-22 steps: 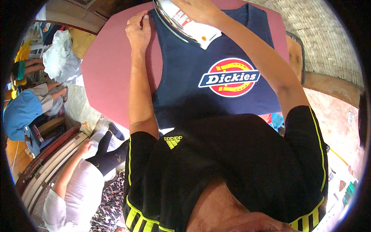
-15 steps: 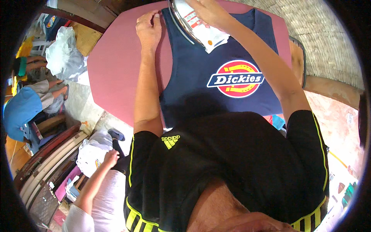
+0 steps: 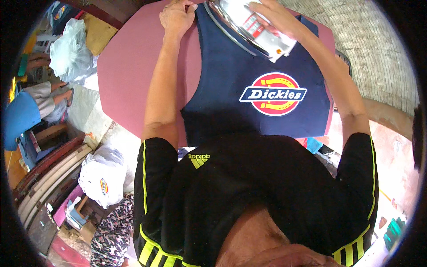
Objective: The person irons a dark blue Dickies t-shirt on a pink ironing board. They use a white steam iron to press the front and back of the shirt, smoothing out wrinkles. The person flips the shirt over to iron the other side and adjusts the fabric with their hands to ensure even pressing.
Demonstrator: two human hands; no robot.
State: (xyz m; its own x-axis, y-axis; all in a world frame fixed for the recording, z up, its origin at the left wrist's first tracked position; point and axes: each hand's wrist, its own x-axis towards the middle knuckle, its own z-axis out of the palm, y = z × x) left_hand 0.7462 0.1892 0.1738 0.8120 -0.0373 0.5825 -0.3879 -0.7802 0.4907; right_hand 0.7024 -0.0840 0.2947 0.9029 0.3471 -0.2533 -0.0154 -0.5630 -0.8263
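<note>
A navy sleeveless shirt (image 3: 222, 89) with a round red and yellow emblem lies flat on a pink padded table (image 3: 133, 75). My left hand (image 3: 177, 18) presses on the shirt's left shoulder strap at the far edge, fingers curled. My right hand (image 3: 271, 15) grips the top of a white and silver clothes iron (image 3: 253, 29), which rests on the upper part of the shirt near the neckline. My black shirt with yellow stripes fills the lower part of the view.
White plastic bags (image 3: 69, 46) and a filled white sack (image 3: 104, 178) sit on the floor to the left. A person in blue (image 3: 22, 115) sits at far left. Wooden slats (image 3: 44, 178) lie lower left. A woven mat (image 3: 373, 58) lies to the right.
The view has shifted so the table and shirt sit closer and further right. The iron has slid slightly along the neckline. The person lying at lower left has moved out of sight.
</note>
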